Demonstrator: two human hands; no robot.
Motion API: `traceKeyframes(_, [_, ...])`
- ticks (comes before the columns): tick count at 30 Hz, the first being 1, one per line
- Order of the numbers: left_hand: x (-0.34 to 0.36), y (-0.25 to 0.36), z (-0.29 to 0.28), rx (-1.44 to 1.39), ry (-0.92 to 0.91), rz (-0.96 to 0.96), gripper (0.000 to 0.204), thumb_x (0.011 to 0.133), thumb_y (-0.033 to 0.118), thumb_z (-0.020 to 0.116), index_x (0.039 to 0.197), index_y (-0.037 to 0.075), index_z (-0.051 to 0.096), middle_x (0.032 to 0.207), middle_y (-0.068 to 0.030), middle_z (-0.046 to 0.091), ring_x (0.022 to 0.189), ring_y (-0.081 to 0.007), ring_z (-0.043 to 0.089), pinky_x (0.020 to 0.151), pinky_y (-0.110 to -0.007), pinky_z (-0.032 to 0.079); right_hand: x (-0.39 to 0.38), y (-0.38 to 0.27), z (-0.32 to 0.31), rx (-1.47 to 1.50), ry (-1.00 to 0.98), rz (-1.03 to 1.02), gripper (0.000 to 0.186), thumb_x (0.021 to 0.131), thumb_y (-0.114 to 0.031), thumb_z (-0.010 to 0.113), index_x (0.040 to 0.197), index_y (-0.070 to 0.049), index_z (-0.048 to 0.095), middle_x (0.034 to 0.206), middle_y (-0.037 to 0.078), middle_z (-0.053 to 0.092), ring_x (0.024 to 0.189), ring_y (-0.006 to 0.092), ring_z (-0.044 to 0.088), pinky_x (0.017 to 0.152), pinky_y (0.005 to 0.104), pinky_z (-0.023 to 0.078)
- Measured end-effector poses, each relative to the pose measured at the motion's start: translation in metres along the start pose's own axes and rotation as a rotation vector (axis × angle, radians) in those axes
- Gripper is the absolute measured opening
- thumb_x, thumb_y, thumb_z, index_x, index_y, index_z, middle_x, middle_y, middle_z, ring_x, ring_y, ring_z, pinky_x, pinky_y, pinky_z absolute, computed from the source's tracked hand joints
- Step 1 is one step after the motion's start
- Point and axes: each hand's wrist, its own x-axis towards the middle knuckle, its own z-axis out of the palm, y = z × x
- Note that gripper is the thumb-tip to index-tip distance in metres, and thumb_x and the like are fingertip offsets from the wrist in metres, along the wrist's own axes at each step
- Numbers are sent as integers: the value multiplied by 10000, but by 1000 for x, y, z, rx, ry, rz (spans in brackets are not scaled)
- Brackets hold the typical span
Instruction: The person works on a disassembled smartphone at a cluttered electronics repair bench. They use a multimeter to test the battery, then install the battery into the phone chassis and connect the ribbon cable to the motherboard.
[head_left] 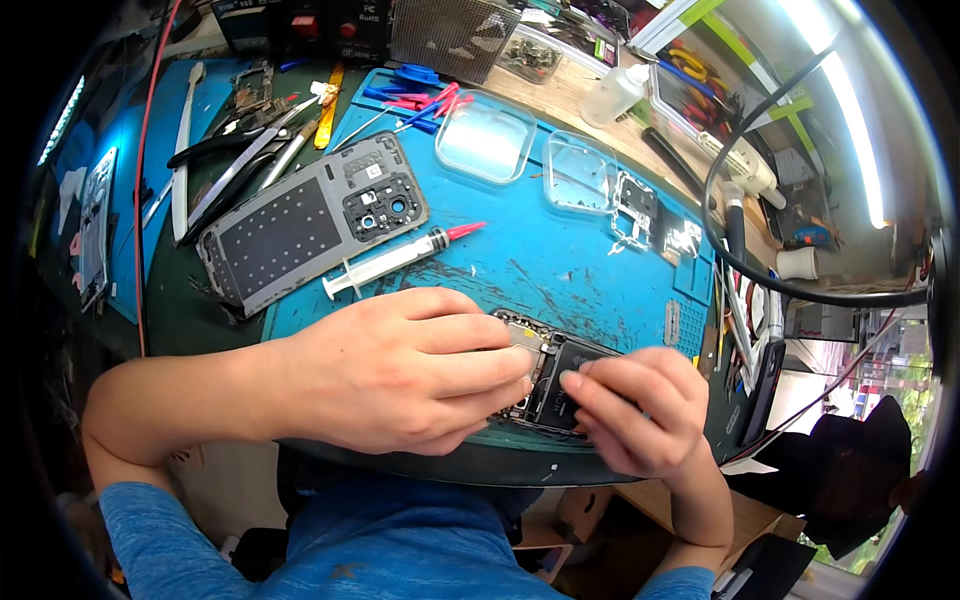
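An opened phone [528, 330] lies at the near edge of the mat, its inner boards and a black battery [562, 390] showing. My left hand [405, 372] covers the phone's left end; its fingers are closed, with the fingertips on the phone beside the battery. My right hand [645, 408] is closed in a pinch over the battery, thumb and fingertips together at its surface. Whatever lies between those fingertips is hidden. Beyond my left hand are a syringe [385, 264] with a pink tip and a grey phone housing [315, 222] with a camera cutout.
Two clear plastic boxes [486, 137] stand on the blue mat [510, 240], near small metal phone parts [634, 208]. Pliers [235, 178] and tweezers lie at the left. A black ring on a stand [815, 297] arcs over the right side, by a white bottle [612, 95].
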Motion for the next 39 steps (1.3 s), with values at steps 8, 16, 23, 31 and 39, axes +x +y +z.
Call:
traceKeyframes(8, [-1, -1, 2, 1, 16, 9, 460, 813, 123, 793, 1267, 47, 777, 1265, -49, 718, 1157, -216, 697, 1016, -388, 588, 6, 9, 6, -10, -17, 11, 418, 764, -128, 829, 1173, -41, 808, 1108, 53, 736, 918, 228, 696, 806, 382, 560])
traceKeyframes(16, [1, 3, -2, 27, -18, 16, 467, 833, 147, 792, 1284, 31, 769, 1265, -71, 714, 1155, -231, 700, 1020, -396, 589, 6, 10, 8, 25, -5, 32, 407, 772, -93, 821, 1174, -29, 805, 1099, 64, 734, 918, 236, 700, 797, 385, 567])
traceKeyframes(23, [3, 0, 0, 36, -20, -79, 583, 840, 180, 804, 1387, -2, 717, 1342, -107, 662, 1178, -277, 683, 1011, -402, 581, 6, 11, 6, 26, -32, 24, 412, 795, -119, 825, 1195, -22, 805, 1105, 69, 720, 930, 246, 688, 801, 390, 567])
traceKeyframes(31, [2, 0, 0, 58, -59, -88, 658, 783, 167, 807, 1414, 7, 708, 1375, -98, 637, 1187, -264, 680, 996, -397, 588, 4, 11, 6, -4, -59, -4, 406, 809, -132, 826, 1196, -10, 796, 1126, 73, 702, 954, 245, 687, 814, 395, 583])
traceKeyframes(39, [3, 0, 2, 92, -38, -56, 650, 768, 155, 806, 1398, 15, 722, 1347, -81, 648, 1170, -247, 690, 965, -382, 602, 7, 9, 4, -55, -84, -34, 406, 790, -123, 824, 1170, 13, 782, 1121, 99, 682, 940, 254, 700, 837, 401, 637])
